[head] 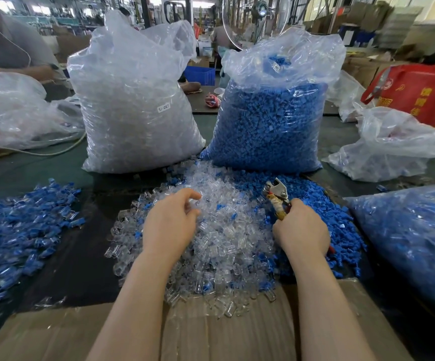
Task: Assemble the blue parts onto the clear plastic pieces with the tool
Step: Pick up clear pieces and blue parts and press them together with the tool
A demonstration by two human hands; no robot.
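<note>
A heap of clear plastic pieces (pixel 219 246) lies in front of me, with a heap of loose blue parts (pixel 341 230) to its right. My left hand (pixel 170 222) hovers over the clear heap, fingers curled, fingertips pinching at a clear piece (pixel 194 204). My right hand (pixel 301 227) grips the handles of the plier-like tool (pixel 276 194), whose metal jaws point up and away over the blue heap. Whether anything sits in the jaws is unclear.
Two tall bags stand behind the heaps: clear pieces (pixel 135 105) on the left, blue parts (pixel 271 118) on the right. Assembled blue-and-clear pieces (pixel 23 225) lie at the left, another filled bag (pixel 414 241) at the right. Cardboard (pixel 211 334) covers the near edge. A person's arm (pixel 10 66) rests at the far left.
</note>
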